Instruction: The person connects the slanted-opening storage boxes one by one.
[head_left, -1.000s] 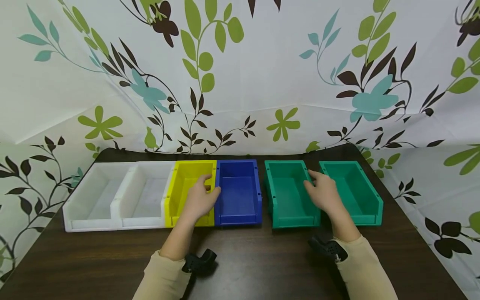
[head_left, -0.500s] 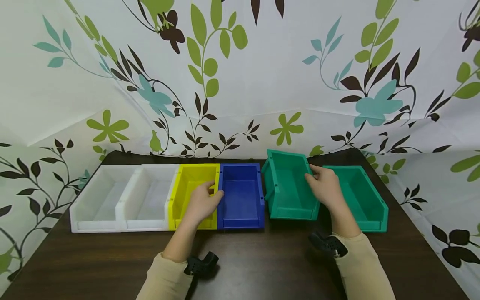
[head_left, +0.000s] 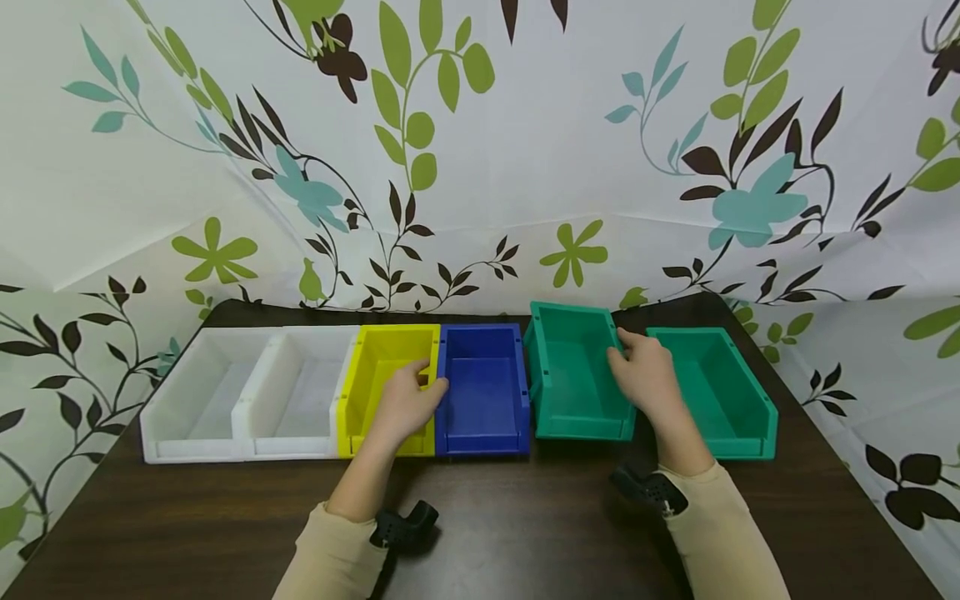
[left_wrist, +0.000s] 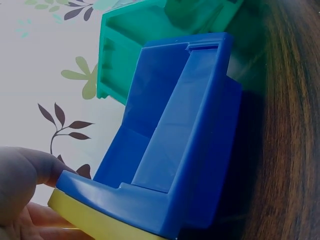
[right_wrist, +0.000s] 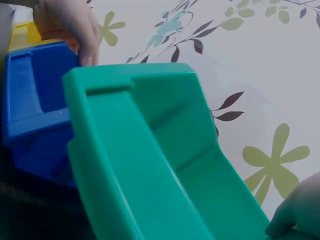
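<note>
My left hand [head_left: 405, 404] pinches the adjoining side walls of the yellow bin [head_left: 352, 417] and the blue bin [head_left: 483, 392]. In the left wrist view the thumb lies over the blue wall [left_wrist: 105, 197], fingers on the yellow side. My right hand [head_left: 647, 371] grips the right side wall of a green bin [head_left: 581, 375], which tilts and stands raised beside the blue one. From the right wrist view, this green bin [right_wrist: 145, 155] leans close to the blue bin [right_wrist: 37, 95]. All these bins have nothing inside.
Two joined white bins [head_left: 240, 412] stand left of the yellow one. A second green bin [head_left: 716, 392] sits to the right, near my right hand. Behind the dark wooden table [head_left: 525, 533] hangs a patterned cloth [head_left: 510, 150].
The green bin in my right hand has been lifted from the table and tilted. Since half a second ago it has shifted slightly left. The left hand keeps its hold.
</note>
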